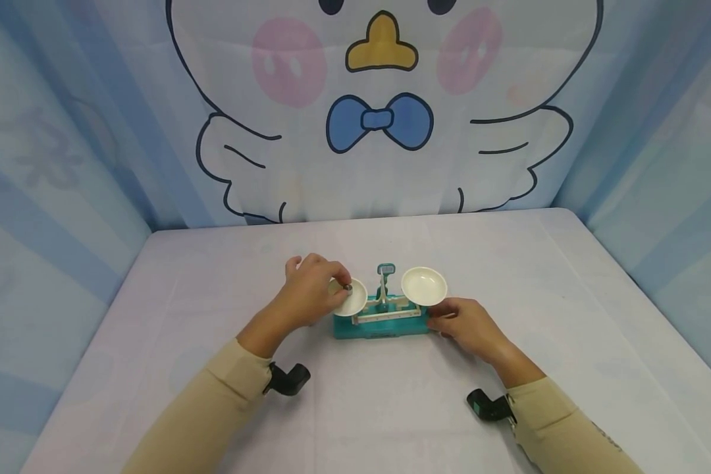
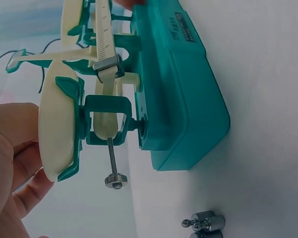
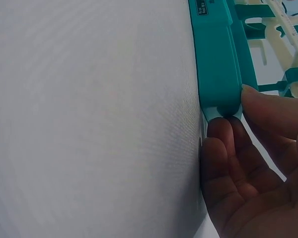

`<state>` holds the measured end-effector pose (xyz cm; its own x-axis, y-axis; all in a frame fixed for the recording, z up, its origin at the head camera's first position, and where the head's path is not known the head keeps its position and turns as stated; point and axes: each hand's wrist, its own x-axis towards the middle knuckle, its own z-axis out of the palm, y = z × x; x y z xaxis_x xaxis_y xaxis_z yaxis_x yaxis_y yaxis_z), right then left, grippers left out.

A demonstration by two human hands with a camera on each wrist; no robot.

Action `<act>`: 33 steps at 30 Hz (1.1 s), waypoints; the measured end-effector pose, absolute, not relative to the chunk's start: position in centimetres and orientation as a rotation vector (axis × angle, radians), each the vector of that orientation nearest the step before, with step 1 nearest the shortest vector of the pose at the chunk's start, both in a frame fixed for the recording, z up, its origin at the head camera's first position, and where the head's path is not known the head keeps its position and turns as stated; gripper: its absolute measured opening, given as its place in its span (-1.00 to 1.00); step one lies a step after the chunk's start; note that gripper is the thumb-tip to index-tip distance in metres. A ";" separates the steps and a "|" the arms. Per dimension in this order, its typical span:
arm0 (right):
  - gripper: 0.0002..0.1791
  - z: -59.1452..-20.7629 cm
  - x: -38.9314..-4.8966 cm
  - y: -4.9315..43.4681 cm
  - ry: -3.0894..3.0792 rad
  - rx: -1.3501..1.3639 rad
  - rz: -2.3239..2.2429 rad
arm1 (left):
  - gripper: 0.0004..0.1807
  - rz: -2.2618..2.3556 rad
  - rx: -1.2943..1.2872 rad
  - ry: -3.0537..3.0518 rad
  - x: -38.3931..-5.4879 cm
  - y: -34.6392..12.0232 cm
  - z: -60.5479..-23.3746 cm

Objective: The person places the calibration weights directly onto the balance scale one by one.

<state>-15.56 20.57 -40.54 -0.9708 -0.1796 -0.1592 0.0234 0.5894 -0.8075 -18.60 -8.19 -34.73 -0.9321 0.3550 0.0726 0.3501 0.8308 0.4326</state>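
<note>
Beige sleeves were nearest, left hand, fingertips nearly together, pinched metal weight at white pan, right hand, half-curled, gripped teal balance's end.

A teal plastic balance scale stands on a pale cloth-covered table, silvery cylindrical metal weights near its left end.

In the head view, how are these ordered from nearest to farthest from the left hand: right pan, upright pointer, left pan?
1. Left pan, beside the left hand.
2. Upright pointer, between the pans.
3. Right pan, at the right end.
</note>
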 end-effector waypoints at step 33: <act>-0.61 -40.6 -15.5 20.7 2.592 -0.143 -1.326 | -0.73 0.791 0.288 2.881 -17.7 -14.3 -37.3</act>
